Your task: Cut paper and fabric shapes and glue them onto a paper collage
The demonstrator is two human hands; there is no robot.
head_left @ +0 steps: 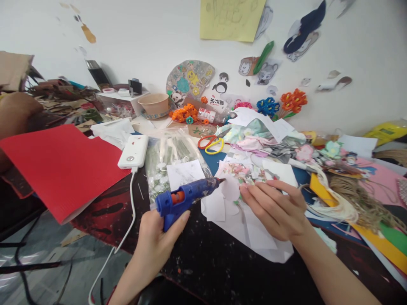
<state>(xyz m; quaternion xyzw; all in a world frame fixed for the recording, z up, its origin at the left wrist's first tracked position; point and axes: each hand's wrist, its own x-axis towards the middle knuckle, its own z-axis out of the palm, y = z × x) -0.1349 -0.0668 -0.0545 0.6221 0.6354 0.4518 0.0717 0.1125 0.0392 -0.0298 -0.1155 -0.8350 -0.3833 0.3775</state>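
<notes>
My left hand (160, 231) is wrapped round the handle of a blue glue gun (187, 197), whose tip points right. Between the fingertips of my right hand (276, 205) is a small round white paper piece (230, 187), close to the nozzle; whether they touch is unclear. Beneath lie white paper sheets (254, 228) with small pink and green scraps (235, 169). A square white paper (185, 173) rests on a clear plastic bag (168, 148) behind the glue gun.
Red sheet (66, 165) and white power bank (133, 151) with a cable lie left. Scissors (214, 145) lie behind the papers; twine (359, 199) and coloured sheets lie right. At the far left, another person's arm (19, 110) shows. Bowl (154, 105) and flowers stand near the wall.
</notes>
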